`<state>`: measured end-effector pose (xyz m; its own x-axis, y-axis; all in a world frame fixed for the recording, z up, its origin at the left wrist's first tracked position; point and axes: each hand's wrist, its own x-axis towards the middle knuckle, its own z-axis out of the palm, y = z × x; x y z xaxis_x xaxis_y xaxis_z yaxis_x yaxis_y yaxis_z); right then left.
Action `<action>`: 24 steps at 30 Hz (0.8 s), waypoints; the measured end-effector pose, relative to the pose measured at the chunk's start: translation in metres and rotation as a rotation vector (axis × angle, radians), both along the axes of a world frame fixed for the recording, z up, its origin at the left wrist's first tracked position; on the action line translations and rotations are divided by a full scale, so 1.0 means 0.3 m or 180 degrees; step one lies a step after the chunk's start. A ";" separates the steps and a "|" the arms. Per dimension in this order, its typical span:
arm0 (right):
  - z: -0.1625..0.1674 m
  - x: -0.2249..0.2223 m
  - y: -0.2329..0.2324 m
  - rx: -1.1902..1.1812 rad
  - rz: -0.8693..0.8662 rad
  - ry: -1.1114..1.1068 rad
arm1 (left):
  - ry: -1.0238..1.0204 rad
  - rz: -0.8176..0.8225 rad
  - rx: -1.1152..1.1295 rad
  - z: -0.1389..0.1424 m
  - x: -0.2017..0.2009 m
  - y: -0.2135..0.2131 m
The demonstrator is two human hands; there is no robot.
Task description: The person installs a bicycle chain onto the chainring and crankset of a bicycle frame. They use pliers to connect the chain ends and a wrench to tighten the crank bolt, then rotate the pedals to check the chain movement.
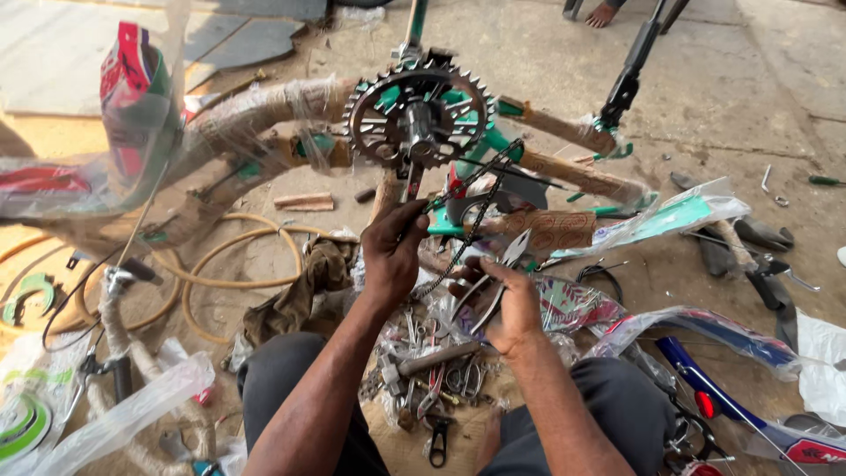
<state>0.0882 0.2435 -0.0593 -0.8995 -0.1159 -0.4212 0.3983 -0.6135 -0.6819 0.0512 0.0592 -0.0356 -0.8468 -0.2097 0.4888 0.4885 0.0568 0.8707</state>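
At the far left lies one clear plastic bag (pixel 132 419) over one green-and-white disc (pixel 22 427), and above them a red-and-green printed pack (pixel 128 75) shows through more plastic wrap. One tan hose (pixel 220 282) loops across the floor in about two coils, with one brown rag (pixel 304 286) slumped beside it. Near the middle, one bicycle frame (pixel 264 110), its tubes wrapped in brown paper, lies on the concrete, and one toothed chainring (pixel 416 119) stands at its centre. The left hand (pixel 392 251) is clenched on one black chain (pixel 471 216), pinching it just below the chainring; the chain runs up as a loop toward the sprocket teeth at the right. The right hand (pixel 511 304), close beside the left one, grasps one pair of metal pliers (pixel 493 278), whose tips point up at the chain. Below both hands sits one heap of small tools (pixel 432 379), too tangled to count, with one hammer-like handle on top. To the right lie two mudguards wrapped in plastic: one teal (pixel 679 216) and one blue (pixel 705 326). Farther right are one pile of dark tools (pixel 758 256) and one green-handled screwdriver (pixel 826 181). At the top edge, one bare foot (pixel 604 13) of another person shows.
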 end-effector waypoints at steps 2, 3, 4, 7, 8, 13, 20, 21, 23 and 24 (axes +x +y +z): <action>0.003 0.048 0.018 0.0059 0.0246 -0.0041 | 0.0007 -0.0152 0.0018 -0.006 -0.001 0.003; 0.008 0.077 0.020 0.0232 0.0359 -0.0078 | 0.0029 -0.0082 -0.0102 -0.005 -0.006 0.002; 0.013 0.104 0.021 0.0415 0.0471 -0.0140 | 0.0028 -0.0012 -0.0209 -0.004 -0.010 0.005; 0.042 0.139 0.043 0.0082 0.0779 -0.0074 | 0.0244 0.0242 -0.0451 -0.005 -0.005 0.011; 0.055 0.137 0.052 0.0249 0.0863 0.0101 | 0.0396 0.0327 -0.0535 -0.004 -0.005 0.012; 0.152 0.115 0.100 0.0925 0.1810 0.0475 | 0.0414 0.0100 -0.0191 -0.006 -0.013 0.008; 0.310 0.000 0.096 0.1420 0.2515 0.0471 | 0.0247 -0.0105 -0.0014 -0.007 -0.003 0.003; 0.328 -0.009 0.095 0.1523 0.2568 0.0494 | 0.0280 -0.0146 -0.0018 -0.005 -0.002 0.000; 0.360 -0.025 0.097 0.1701 0.2664 0.0494 | 0.0342 -0.0224 -0.0020 0.000 -0.002 -0.008; 0.374 -0.030 0.097 0.1771 0.2700 0.0477 | 0.0414 -0.0168 -0.0141 0.003 -0.004 -0.013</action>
<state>0.0793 0.2726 0.0530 -0.6601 -0.5609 -0.4996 0.4411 0.2489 -0.8622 0.0499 0.0554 -0.0348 -0.7850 -0.1423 0.6029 0.6003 0.0651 0.7971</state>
